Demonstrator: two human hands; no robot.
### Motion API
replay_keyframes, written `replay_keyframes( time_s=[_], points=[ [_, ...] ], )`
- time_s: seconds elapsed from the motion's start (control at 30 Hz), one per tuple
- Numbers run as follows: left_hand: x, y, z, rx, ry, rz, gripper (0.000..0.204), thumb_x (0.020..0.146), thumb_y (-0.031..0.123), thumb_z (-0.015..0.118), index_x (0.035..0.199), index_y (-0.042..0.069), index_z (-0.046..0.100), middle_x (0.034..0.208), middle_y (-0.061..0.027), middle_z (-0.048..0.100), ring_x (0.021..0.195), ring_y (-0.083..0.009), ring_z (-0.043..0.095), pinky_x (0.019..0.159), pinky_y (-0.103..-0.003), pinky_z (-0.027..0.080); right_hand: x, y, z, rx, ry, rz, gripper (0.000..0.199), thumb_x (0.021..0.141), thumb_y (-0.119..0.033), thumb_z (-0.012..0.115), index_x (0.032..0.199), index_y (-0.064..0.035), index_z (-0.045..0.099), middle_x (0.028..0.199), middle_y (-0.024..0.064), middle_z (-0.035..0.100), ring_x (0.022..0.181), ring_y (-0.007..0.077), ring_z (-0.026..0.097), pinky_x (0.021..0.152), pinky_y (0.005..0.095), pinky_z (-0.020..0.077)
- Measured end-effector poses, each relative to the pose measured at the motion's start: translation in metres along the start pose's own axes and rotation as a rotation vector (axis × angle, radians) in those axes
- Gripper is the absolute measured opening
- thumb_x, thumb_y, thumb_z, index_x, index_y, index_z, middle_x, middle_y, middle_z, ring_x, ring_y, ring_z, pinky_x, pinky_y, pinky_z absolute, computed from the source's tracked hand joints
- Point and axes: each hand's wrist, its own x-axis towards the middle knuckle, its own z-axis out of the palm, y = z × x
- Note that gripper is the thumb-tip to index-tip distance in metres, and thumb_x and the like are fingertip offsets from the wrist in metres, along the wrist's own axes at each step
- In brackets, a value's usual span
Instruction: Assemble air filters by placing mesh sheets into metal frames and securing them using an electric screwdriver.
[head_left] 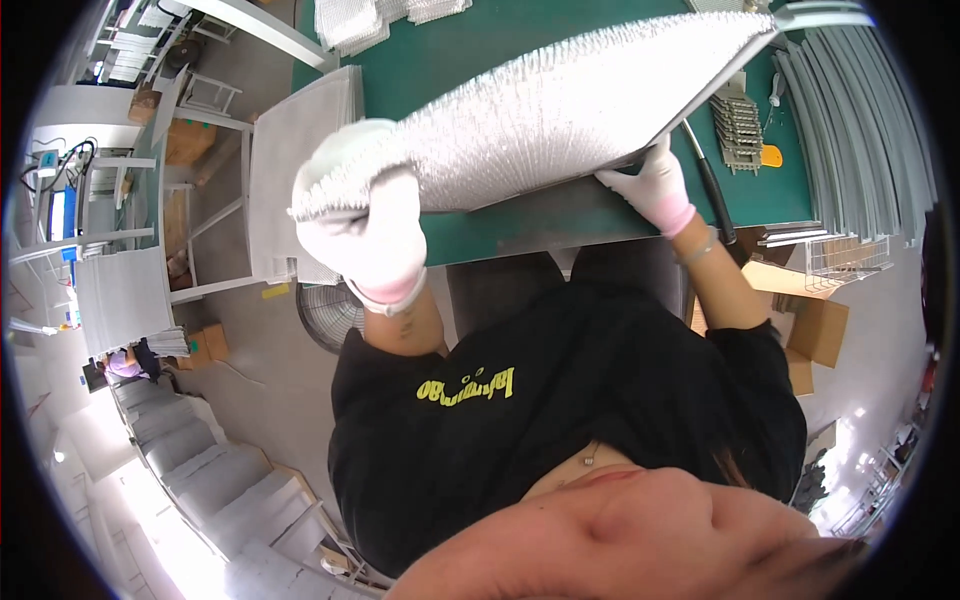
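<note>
Low on the near right we see an open cardboard box point(820, 330) and, just beside it, a white wire basket point(848, 262); we cannot make out what either holds. Across the green table point(440, 60), on the right, lie a bundle of long grey strips point(850, 130), a pile of metal pieces point(738, 125) and an orange tag point(771, 156). A black-handled tool point(712, 190) lies near our right hand point(655, 190). Stacked mesh sheets point(350, 22) sit far left.

We have the pleated silver mesh panel point(560, 110) raised over the table, hiding its middle. Its long axis slants from near left to far right. Our gloved left hand point(375, 235) is closed on the left end; our right touches the near edge, thumb spread — we cannot tell how firmly it grips.
</note>
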Motion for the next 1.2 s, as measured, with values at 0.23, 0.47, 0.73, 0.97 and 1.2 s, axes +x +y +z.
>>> replay_keyframes(
  time_s=[0.23,0.47,0.73,0.97,1.2],
  points=[
    [0.011,-0.007,0.004,-0.029,-0.034,0.093,0.018,0.077,-0.005,0.065,0.094,-0.006,0.070,0.093,-0.0164,0.073,0.089,-0.0228,0.070,0.082,-0.032,0.055,0.015,-0.021,-0.013,0.111,-0.108,0.165,0.075,0.069,-0.025,0.092,0.127,0.0038,0.053,0.104,0.0162,0.071,0.089,0.0254,0.071,0.081,0.0346,0.0558],
    [0.011,-0.010,-0.006,-0.080,-0.045,-0.042,0.017,0.078,-0.004,0.067,0.094,-0.005,0.071,0.095,-0.0165,0.073,0.090,-0.0243,0.071,0.082,-0.033,0.055,0.095,-0.102,-0.112,0.661,0.043,-0.326,0.036,0.104,-0.031,0.059,0.112,0.0035,0.061,0.103,0.0168,0.068,0.094,0.0251,0.066,0.086,0.0367,0.0537],
    [-0.017,-0.032,-0.007,0.224,-0.073,0.046,0.055,0.077,0.015,0.085,0.121,-0.004,0.058,0.108,-0.0179,0.068,0.099,-0.0254,0.066,0.089,-0.036,0.053,0.087,-0.070,-0.109,0.575,0.306,-0.176,0.026,0.102,-0.022,0.060,0.112,0.0026,0.063,0.105,0.0118,0.069,0.096,0.0192,0.064,0.088,0.0321,0.0507],
    [-0.148,-0.094,-0.021,0.599,-0.181,-0.472,0.093,0.061,0.028,0.098,0.126,-0.010,0.044,0.111,-0.0213,0.063,0.102,-0.0320,0.065,0.091,-0.041,0.052,0.115,-0.074,-0.086,0.562,0.491,-0.076,0.026,0.101,-0.018,0.061,0.116,0.0024,0.064,0.106,0.0054,0.068,0.095,0.0119,0.061,0.088,0.0268,0.0469],
    [-0.150,-0.101,-0.012,0.950,-0.213,-0.483,0.101,0.059,0.039,0.097,0.124,-0.017,0.045,0.087,-0.0226,0.066,0.076,-0.0409,0.067,0.070,-0.045,0.055,0.129,-0.062,-0.080,0.568,0.498,-0.071,0.022,0.100,-0.017,0.066,0.114,0.0000,0.066,0.103,0.0022,0.069,0.094,0.0090,0.060,0.088,0.0254,0.0461]
  ],
)
